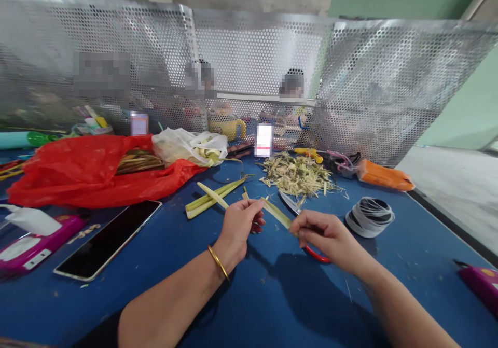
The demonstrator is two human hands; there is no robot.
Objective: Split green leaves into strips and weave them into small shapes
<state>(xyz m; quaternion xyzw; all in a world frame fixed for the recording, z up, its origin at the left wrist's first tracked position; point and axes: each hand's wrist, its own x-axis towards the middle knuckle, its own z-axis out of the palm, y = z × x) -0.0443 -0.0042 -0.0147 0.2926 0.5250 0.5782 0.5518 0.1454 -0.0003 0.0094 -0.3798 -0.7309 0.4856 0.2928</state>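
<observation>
A pale green strip of plant stalk (277,213) spans the gap between my two hands. My left hand (241,222), with a gold bangle (219,263) at its wrist, is closed in a pinch at the strip's left end. The fingertips of my right hand (324,234) are closed on its other end. Scissors (288,202) lie partly hidden under my right hand, blades and red handle showing. Several cut stalks (216,196) lie left of my left hand; one pale piece runs behind it, and I cannot tell whether it is held.
Shredded plant strips (298,172) are heaped beyond my hands. A coil of white cord (369,217) sits on the right, near an orange packet (385,176). At left are a phone (109,241), a purple power strip (42,247) and a red plastic bag (89,166). Perforated metal panels (249,47) stand behind.
</observation>
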